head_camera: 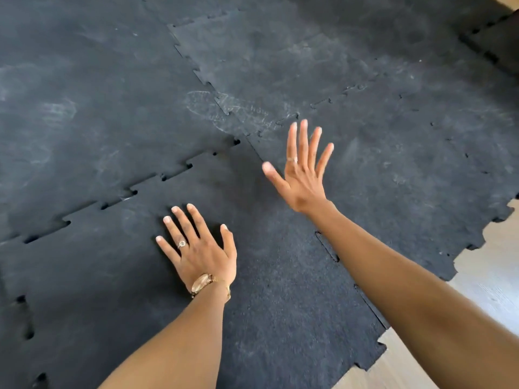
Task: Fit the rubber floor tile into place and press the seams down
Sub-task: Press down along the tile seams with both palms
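A black rubber floor tile (266, 276) with puzzle-cut edges lies under me among other black tiles. My left hand (200, 248) rests flat on it, palm down, fingers spread, a ring and a gold watch on it. My right hand (302, 169) is raised above the floor, open with fingers spread, over the seam (254, 146) that runs toward the corner where the tiles meet. The toothed seam on the left (132, 192) shows dark gaps between its tabs. Another seam (328, 245) runs partly under my right forearm.
Dusty black tiles (280, 66) with chalky scuffs cover the floor ahead and to both sides. Pale wood floor (488, 270) shows at the right and bottom right past the jagged tile edges. A separate dark tile piece (497, 43) lies at the top right.
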`<state>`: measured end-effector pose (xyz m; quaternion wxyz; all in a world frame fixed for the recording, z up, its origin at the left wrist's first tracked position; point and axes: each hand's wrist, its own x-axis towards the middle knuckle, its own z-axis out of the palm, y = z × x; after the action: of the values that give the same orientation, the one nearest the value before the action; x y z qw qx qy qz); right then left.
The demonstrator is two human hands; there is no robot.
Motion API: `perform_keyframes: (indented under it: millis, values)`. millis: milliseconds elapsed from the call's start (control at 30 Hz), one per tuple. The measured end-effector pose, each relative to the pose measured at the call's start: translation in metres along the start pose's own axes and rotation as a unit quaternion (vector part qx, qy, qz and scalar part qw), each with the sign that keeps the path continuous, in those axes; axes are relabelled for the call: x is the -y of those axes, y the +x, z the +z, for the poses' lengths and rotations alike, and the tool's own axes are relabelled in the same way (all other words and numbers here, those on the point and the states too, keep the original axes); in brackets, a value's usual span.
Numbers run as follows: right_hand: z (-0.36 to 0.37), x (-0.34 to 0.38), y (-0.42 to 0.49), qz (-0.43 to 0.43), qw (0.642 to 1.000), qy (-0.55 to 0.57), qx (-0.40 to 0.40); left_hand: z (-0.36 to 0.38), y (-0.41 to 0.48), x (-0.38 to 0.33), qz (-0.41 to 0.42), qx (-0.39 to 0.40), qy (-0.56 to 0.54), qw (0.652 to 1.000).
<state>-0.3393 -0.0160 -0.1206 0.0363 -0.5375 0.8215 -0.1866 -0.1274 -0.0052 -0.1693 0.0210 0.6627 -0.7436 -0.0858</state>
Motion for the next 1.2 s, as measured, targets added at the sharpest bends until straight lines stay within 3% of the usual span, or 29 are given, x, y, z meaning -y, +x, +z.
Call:
perform_keyframes:
  millis: [67,100,200,300,500,633,900,1000,1133,1200]
  values:
    - [-0.001,0.026,0.028,-0.05,0.994,0.017,-0.096,0.001,-0.001,0.0,-0.002,-0.003,-0.01,1.0]
    - [0.004,0.034,0.038,-0.075,0.992,-0.007,-0.106,0.002,-0.002,0.0,0.002,-0.008,-0.009,1.0]
    - [0.04,0.032,0.04,-0.071,0.99,-0.119,0.04,0.007,-0.001,0.002,0.004,-0.016,0.002,1.0]
    - [0.062,0.015,0.039,-0.054,0.988,-0.101,0.107,0.007,0.001,0.002,0.009,-0.027,0.005,1.0]
    - [0.061,0.017,0.047,-0.052,0.982,-0.105,0.149,-0.008,0.013,0.002,0.024,0.013,0.016,0.999]
    - [0.065,0.014,0.051,-0.051,0.983,-0.101,0.144,-0.016,0.06,0.02,0.073,-0.077,-0.027,0.994]
    - [0.06,0.021,0.051,-0.068,0.976,-0.147,0.148,-0.006,0.075,0.025,0.077,-0.037,0.027,0.996]
    - [0.047,0.044,0.075,-0.098,0.985,-0.099,0.1,-0.004,0.075,0.024,0.077,-0.033,0.027,0.996]
    - [0.038,0.083,0.139,-0.168,0.982,0.005,-0.083,-0.003,0.076,0.025,0.08,-0.038,0.02,0.996]
    - [0.054,0.079,0.147,-0.127,0.991,-0.035,-0.034,-0.002,0.077,0.025,0.076,-0.039,0.021,0.996]
